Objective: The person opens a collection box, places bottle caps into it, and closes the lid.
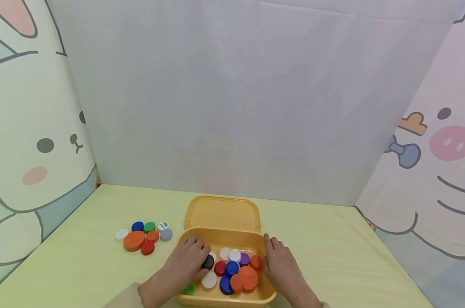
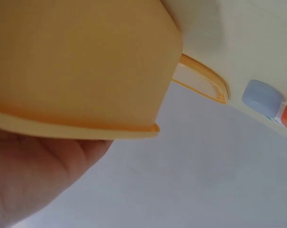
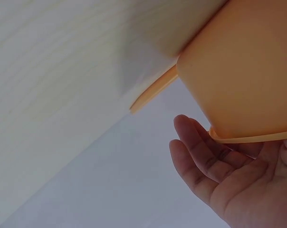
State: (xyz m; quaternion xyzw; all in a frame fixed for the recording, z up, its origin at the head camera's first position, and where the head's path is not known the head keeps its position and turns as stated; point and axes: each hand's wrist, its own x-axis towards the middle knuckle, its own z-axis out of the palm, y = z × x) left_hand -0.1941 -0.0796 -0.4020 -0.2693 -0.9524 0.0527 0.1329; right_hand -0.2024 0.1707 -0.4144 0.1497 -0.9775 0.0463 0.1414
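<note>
A yellow-orange plastic box (image 1: 224, 302) holds several bottle caps, among them a black cap (image 1: 208, 262), a blue cap (image 1: 232, 268), a purple cap (image 1: 244, 259) and a large orange cap (image 1: 249, 278). My left hand (image 1: 186, 260) reaches over the left rim, its fingers and thumb beside the black cap; whether they touch it is unclear. At the right rim rests my right hand (image 1: 282, 267), fingers loosely extended along the edge. The right wrist view shows those fingers (image 3: 196, 147) relaxed by the box corner. In the left wrist view the box wall (image 2: 86, 61) hides the fingertips.
Behind the box lies its yellow-orange lid (image 1: 222, 212) on the pale table (image 1: 332, 256). Left of the box is a loose group of caps, including a large orange cap (image 1: 134, 241), a red cap (image 1: 147, 247) and a grey-blue cap (image 1: 166, 234).
</note>
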